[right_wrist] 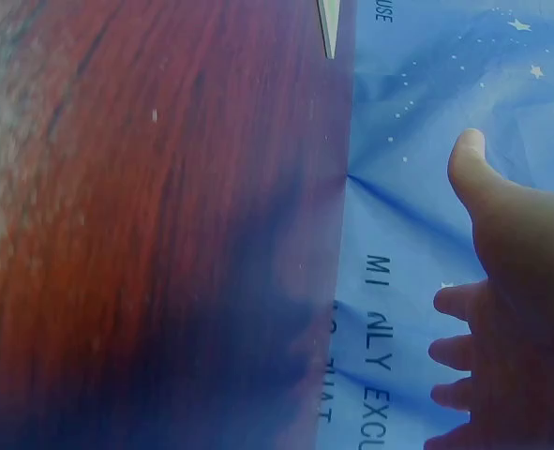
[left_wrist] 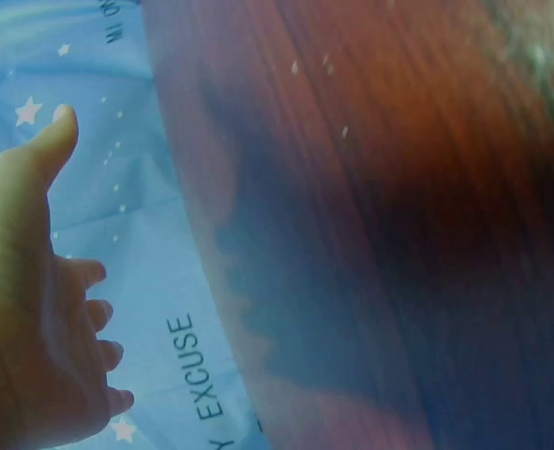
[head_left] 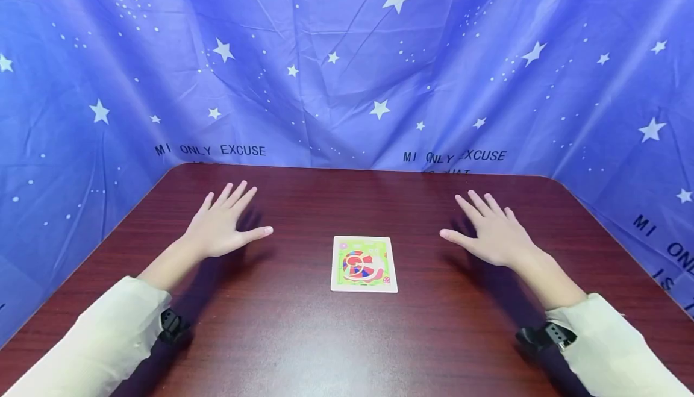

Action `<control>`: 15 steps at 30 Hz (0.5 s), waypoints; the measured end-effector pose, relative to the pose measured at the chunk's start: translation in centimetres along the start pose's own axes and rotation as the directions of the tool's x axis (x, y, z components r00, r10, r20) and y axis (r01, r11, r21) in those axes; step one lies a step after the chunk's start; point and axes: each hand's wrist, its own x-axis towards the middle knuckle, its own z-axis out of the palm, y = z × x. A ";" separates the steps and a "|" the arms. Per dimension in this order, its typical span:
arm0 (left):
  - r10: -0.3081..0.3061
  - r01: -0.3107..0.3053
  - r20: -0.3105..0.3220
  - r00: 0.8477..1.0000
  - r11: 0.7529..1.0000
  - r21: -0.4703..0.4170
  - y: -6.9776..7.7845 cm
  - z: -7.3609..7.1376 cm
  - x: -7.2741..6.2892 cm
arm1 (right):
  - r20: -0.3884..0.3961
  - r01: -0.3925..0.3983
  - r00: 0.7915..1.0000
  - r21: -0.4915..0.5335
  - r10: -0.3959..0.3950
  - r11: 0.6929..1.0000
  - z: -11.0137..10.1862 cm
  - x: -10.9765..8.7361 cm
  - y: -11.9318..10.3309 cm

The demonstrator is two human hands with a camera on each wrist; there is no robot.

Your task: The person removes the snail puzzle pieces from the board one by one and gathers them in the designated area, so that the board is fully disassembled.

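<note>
Between the two hands, a square puzzle board (head_left: pixel 364 264) with a colourful snail-like picture and a pale border lies flat on the table. To its left, my left hand (head_left: pixel 219 225) hovers above the tabletop, fingers spread and holding nothing. On the other side my right hand (head_left: pixel 493 234) is likewise raised, fingers spread, apart from the board. The left wrist view shows the left hand (left_wrist: pixel 37 300) with its thumb up. In the right wrist view the right hand (right_wrist: pixel 520 262) appears, with a sliver of the board (right_wrist: pixel 329 28) at the top edge.
The dark red wood-grain table (head_left: pixel 325 337) has rounded far corners. A blue curtain (head_left: pixel 347 84) with white stars and printed lettering hangs behind it and along both sides. Black straps (head_left: pixel 172 325) sit at both cuffs.
</note>
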 end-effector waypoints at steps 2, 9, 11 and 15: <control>0.013 -0.013 -0.011 1.000 1.000 -0.005 0.3 0.3 0.1 | 0.003 0.012 1.000 0.010 -0.012 1.000 0.1 0.1 -0.3; 0.089 -0.088 -0.072 0.993 0.996 0.008 2.1 1.6 0.6 | 0.016 0.077 0.997 0.065 -0.078 0.995 0.7 0.5 -1.9; 0.116 -0.116 -0.082 0.990 0.993 0.012 2.8 1.8 0.8 | 0.035 0.093 0.995 0.102 -0.097 0.990 0.8 0.6 -2.4; 0.190 -0.191 -0.083 0.978 0.982 -0.002 4.6 2.2 1.0 | 0.048 0.133 0.988 0.183 -0.144 0.974 1.1 0.7 -3.7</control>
